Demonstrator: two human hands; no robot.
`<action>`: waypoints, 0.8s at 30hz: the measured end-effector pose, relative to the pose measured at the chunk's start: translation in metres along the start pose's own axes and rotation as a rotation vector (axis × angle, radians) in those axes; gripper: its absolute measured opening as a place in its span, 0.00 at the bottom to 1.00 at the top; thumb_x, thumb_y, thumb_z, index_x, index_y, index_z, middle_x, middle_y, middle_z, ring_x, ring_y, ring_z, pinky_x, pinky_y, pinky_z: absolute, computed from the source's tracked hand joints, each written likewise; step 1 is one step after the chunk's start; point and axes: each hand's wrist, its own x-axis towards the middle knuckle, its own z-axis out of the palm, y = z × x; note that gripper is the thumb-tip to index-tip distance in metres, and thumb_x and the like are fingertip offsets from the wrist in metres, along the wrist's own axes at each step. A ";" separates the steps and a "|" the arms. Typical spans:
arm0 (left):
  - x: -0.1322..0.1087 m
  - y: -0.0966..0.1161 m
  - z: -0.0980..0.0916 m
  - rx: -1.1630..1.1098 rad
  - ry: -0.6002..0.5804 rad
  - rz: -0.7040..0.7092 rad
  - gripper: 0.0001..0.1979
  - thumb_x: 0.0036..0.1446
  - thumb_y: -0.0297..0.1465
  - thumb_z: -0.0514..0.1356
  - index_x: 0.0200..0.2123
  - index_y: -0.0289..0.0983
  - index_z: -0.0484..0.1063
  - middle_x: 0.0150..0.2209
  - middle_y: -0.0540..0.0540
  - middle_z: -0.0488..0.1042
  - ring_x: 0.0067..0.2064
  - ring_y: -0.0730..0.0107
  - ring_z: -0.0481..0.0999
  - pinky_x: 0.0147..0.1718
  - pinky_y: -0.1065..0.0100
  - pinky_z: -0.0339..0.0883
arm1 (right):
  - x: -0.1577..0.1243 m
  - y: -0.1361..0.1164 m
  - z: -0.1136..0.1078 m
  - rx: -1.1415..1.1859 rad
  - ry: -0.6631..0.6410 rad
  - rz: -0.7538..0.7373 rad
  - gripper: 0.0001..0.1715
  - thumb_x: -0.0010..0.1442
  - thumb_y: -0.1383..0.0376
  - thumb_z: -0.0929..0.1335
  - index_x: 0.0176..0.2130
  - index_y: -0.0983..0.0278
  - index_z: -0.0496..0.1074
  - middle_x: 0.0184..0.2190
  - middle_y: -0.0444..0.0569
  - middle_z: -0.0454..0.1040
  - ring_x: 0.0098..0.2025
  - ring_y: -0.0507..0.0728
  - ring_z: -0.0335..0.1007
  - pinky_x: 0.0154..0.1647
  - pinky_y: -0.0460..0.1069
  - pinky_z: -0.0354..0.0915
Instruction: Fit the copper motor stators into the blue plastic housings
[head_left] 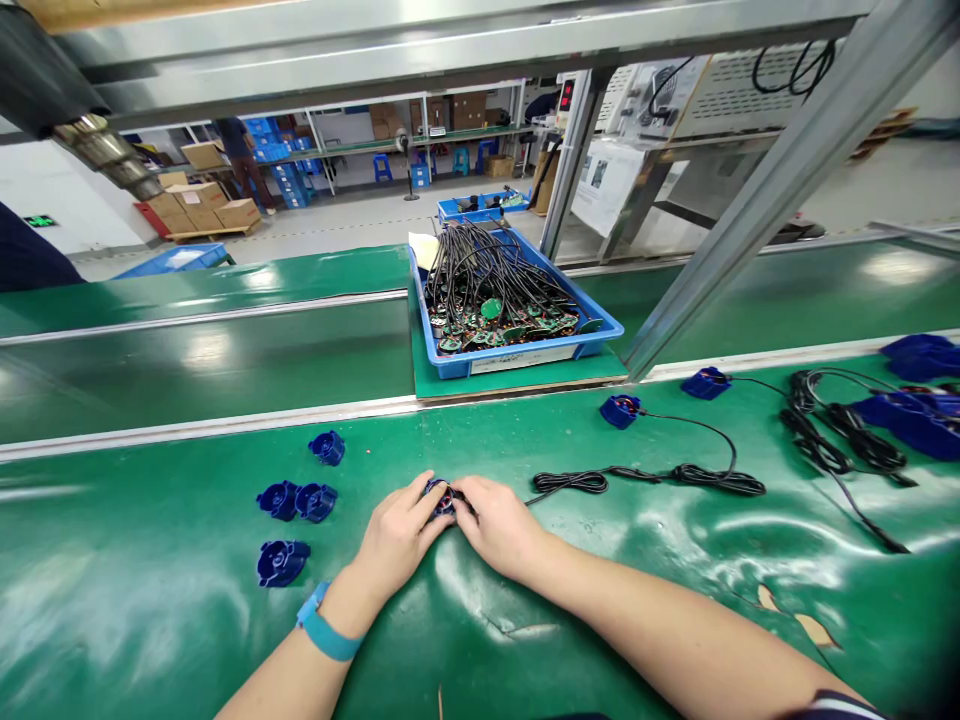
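Observation:
Both hands meet over a small blue round housing (442, 497) at the middle of the green bench. My left hand (397, 530), with a blue band on its wrist, grips the housing's left side between thumb and fingers. From the right, my right hand (495, 522) closes its fingers at the housing's edge, partly hiding it. Reddish wiring shows inside, and a black cable (570, 482) leads away to the right from beneath my right hand. Left of my hands stand several blue housings (282, 563); no wiring shows in them.
Behind the bench, a blue tray (525, 358) holds many green circuit boards with black cables. To the right lie wired blue housings (621, 411), coiled cables (817, 440) and a blue cluster (915, 415). A metal post (750, 220) slants up at the right. The bench surface (814, 630) is torn there.

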 end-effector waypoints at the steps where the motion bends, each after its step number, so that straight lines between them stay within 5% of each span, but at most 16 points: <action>1: 0.001 0.000 0.000 0.001 -0.003 -0.003 0.18 0.64 0.35 0.62 0.55 0.35 0.72 0.55 0.35 0.75 0.49 0.57 0.80 0.48 0.58 0.80 | 0.000 0.000 0.000 0.007 -0.002 -0.005 0.11 0.67 0.70 0.63 0.46 0.67 0.72 0.40 0.53 0.77 0.43 0.59 0.74 0.46 0.54 0.71; 24: 0.009 0.005 -0.005 -0.274 -0.140 -0.194 0.15 0.61 0.26 0.60 0.52 0.38 0.69 0.49 0.41 0.71 0.49 0.63 0.74 0.50 0.60 0.74 | 0.000 0.015 0.003 -0.073 0.110 -0.318 0.16 0.69 0.71 0.61 0.52 0.70 0.73 0.42 0.58 0.79 0.43 0.60 0.77 0.45 0.54 0.76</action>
